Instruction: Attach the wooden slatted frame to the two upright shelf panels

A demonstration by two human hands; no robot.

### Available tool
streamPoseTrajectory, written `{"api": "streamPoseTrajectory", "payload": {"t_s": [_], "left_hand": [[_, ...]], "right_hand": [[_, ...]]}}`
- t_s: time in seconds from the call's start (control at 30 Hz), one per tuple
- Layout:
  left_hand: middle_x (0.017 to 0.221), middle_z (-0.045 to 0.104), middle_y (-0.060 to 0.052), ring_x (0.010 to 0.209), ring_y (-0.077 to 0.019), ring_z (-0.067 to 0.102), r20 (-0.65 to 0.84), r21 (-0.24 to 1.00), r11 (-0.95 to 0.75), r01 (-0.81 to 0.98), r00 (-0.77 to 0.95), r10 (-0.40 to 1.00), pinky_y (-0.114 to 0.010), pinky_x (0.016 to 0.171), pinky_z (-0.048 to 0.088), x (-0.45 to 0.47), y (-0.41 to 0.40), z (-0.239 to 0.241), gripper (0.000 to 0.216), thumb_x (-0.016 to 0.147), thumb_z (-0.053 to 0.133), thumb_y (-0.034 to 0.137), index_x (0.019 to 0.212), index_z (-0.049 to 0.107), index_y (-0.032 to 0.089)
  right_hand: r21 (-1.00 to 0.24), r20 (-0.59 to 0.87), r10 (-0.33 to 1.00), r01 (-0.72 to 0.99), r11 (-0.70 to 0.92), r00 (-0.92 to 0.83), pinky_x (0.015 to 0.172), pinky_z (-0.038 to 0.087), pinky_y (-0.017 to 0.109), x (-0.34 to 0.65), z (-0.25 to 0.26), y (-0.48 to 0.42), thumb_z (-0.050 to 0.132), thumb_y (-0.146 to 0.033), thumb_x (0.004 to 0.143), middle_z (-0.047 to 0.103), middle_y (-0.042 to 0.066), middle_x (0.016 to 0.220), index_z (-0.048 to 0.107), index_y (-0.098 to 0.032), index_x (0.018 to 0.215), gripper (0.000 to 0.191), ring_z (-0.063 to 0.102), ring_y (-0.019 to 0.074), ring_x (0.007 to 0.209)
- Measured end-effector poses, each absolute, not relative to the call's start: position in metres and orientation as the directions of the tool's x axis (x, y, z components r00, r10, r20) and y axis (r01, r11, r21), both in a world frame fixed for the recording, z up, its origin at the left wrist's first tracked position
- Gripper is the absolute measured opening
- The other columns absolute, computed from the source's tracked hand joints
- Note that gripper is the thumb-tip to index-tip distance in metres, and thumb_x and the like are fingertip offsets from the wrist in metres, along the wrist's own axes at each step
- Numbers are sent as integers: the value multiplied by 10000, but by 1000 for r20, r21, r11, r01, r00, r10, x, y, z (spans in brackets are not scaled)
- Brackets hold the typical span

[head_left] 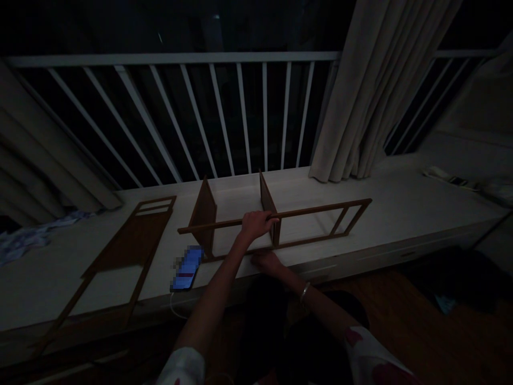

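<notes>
A brown wooden rack frame (320, 210) lies on its side on the white window ledge, two shelf panels standing up from it. My left hand (256, 224) is closed around its upper rail, between the left panel (204, 211) and the right panel (267, 198). Below, my right hand (267, 263) is at the lower rail by the ledge's front edge. Its fingers are curled together, and whatever is in them is hidden in the dimness. Left of the frame lies a lit phone (187, 269) with a white cable (174, 307).
A second wooden frame with a panel (134, 240) lies at the left, its legs jutting past the ledge (393, 214). White railing bars (242, 117) and a beige curtain (360, 96) stand behind. Patterned cloth (48, 232) lies far left. The room is dark.
</notes>
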State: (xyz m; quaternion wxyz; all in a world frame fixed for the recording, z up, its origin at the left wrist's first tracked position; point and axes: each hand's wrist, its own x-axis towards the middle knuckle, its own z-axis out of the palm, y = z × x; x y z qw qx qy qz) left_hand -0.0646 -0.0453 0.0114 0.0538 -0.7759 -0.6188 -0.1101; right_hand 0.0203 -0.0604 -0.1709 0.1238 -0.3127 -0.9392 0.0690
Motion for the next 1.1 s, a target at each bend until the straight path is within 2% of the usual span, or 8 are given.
{"api": "streamPoseTrajectory", "payload": {"t_s": [0.1,0.4,0.57,0.67,0.77,0.83,0.93,1.1], "left_hand": [[842,625,-52,818,-230,561,236,57,-226,972,207,949,-318,685,359,-65,-44,11,536,734,215,638,918,563,274],[870,625,-63,837,-229,557,203,68,-189,980,172,964,-315,695,357,-62,-48,17,569,717,214,655,924,566,258],[871,622,-69,853,-225,553,181,63,-170,983,157,971,-309,710,355,-60,-48,20,583,721,207,653,922,570,243],[875,622,-65,843,-225,555,181,64,-179,982,165,970,-308,701,355,-59,-46,19,581,727,200,649,933,568,250],[873,624,-63,842,-221,556,180,79,-179,981,163,970,-305,701,351,-58,-45,18,550,749,205,621,936,567,252],[868,627,-65,848,-218,556,174,91,-170,981,152,973,-302,705,347,-56,-44,18,530,763,210,600,919,571,245],[875,629,-70,848,-216,557,166,105,-146,984,127,978,-297,705,347,-55,-43,20,520,766,225,591,905,575,232],[842,635,-61,801,-212,569,176,111,-162,981,141,974,-294,684,348,-56,-36,19,492,778,240,568,890,575,226]], "right_hand": [[-187,172,624,596,780,-762,740,369,286,15,-176,-60,448,-195,782,590,67,916,588,-180,866,164,513,180,875],[-193,164,690,663,724,-705,794,349,345,6,-177,-66,411,-98,767,546,138,992,494,-108,978,227,479,211,931],[-249,157,763,723,645,-627,696,372,284,21,-165,-77,399,-57,731,568,117,883,441,-103,986,262,525,179,795],[-334,170,814,745,578,-556,634,373,240,38,-158,-93,346,-83,769,569,77,839,390,-123,1019,257,530,148,734],[-685,252,887,576,446,-388,622,372,225,59,-144,-109,283,-155,827,548,29,776,420,-167,954,187,511,122,680],[-795,305,870,399,456,-388,641,371,226,73,-127,-115,289,-166,822,515,10,728,474,-183,801,187,490,115,682],[-872,348,854,201,446,-386,635,375,233,92,-90,-115,306,-190,823,479,7,711,501,-181,715,223,471,114,678],[-889,430,872,59,454,-234,639,381,248,115,-20,-81,322,-252,837,451,5,732,500,-193,791,193,469,114,672]]}}
